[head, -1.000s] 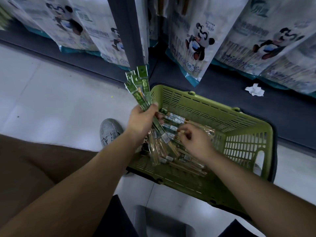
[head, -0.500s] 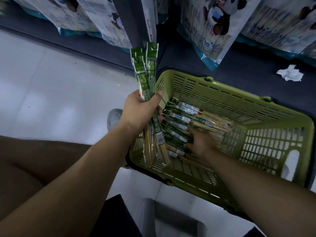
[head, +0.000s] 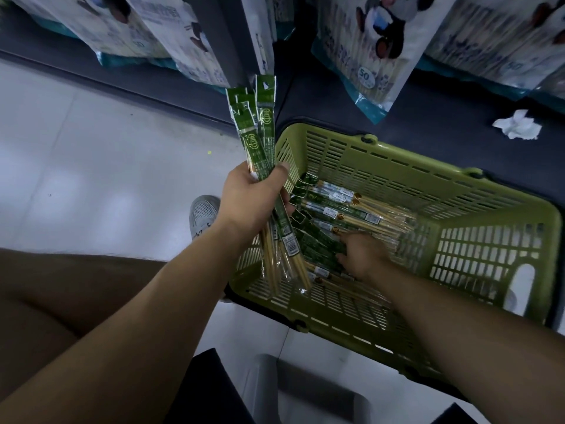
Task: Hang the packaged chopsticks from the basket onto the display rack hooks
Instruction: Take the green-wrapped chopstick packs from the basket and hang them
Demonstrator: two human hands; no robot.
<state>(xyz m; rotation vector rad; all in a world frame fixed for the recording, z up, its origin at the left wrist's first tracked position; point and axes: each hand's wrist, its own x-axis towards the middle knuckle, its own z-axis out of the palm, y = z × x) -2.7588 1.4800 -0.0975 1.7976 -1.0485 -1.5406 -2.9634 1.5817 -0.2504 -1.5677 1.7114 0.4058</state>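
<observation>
- Left hand (head: 253, 194): clamped round the middle of a fanned bundle of clear-sleeved bamboo chopstick packs with green card headers (head: 263, 123). The bundle is held upright over the basket's 9 o'clock edge, headers toward 12 o'clock and stick ends toward 6.
- Right hand (head: 360, 255): down inside the olive-green slotted plastic basket (head: 382, 175), on the loose chopstick packs (head: 345, 211) that lie flat on its bottom with headers toward 9 o'clock. Whether its fingers have closed on one I cannot tell from where I stand. The two hands are apart.
- Handling, as judged: each pack looks light and is stiff along its length, the sticks serving as a spine. The film sleeve looks slick, so bundled packs may slide past one another unless squeezed across the sticks.
- Where to hold: mid-length for carrying, as the left hand does. For hanging, hold just below the header, leaving the hang hole near its top free. The header is thin card and would probably bend or tear if dragged sideways.
- Rack: no hook shows. Large panda-printed white bags (head: 367, 50) hang at 12 o'clock above a dark base shelf (head: 428, 117).
- Also present: a crumpled white paper scrap (head: 516, 125) on that shelf, at the basket's 2 o'clock. A grey mesh shoe (head: 203, 212) stands on the pale floor (head: 107, 166) at the basket's 9 o'clock.
</observation>
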